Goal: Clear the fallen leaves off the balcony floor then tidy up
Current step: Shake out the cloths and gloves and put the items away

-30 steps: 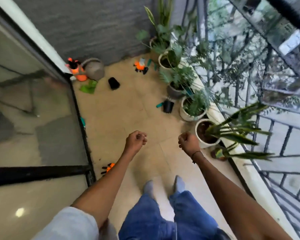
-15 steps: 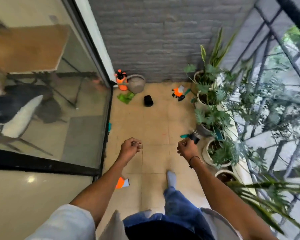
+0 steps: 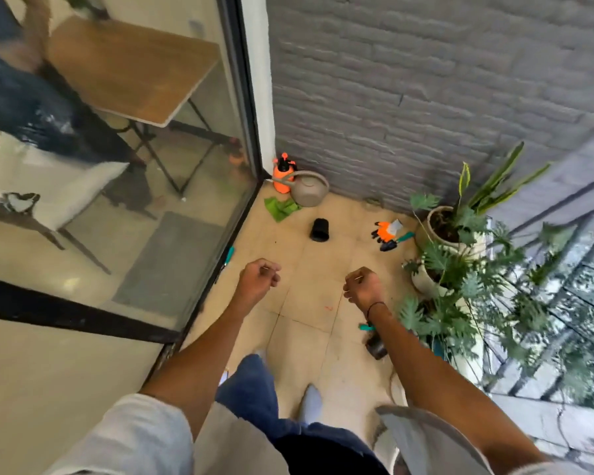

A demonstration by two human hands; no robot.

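I stand on the beige tiled balcony floor (image 3: pixel 309 279), facing the grey brick wall. My left hand (image 3: pixel 257 282) and my right hand (image 3: pixel 362 286) are held out in front at waist height, about a tile apart. Both have curled fingers and hold nothing. No fallen leaf shows clearly on the tiles; only a small red speck (image 3: pixel 328 307) lies between my hands. My socked feet and blue trousers fill the bottom of the view.
An orange sprayer (image 3: pixel 283 173), grey watering can (image 3: pixel 308 192) and green cloth (image 3: pixel 281 208) sit in the far corner. A tipped black pot (image 3: pixel 319 230), orange gloves (image 3: pixel 383 230) and a trowel (image 3: pixel 395 242) lie beyond. Potted plants (image 3: pixel 450 262) line the railing at right. A glass door (image 3: pixel 172 207) stands at left.
The view has lifted and swung left as I walked toward the brick wall. Both hands stayed curled and empty in front of me.
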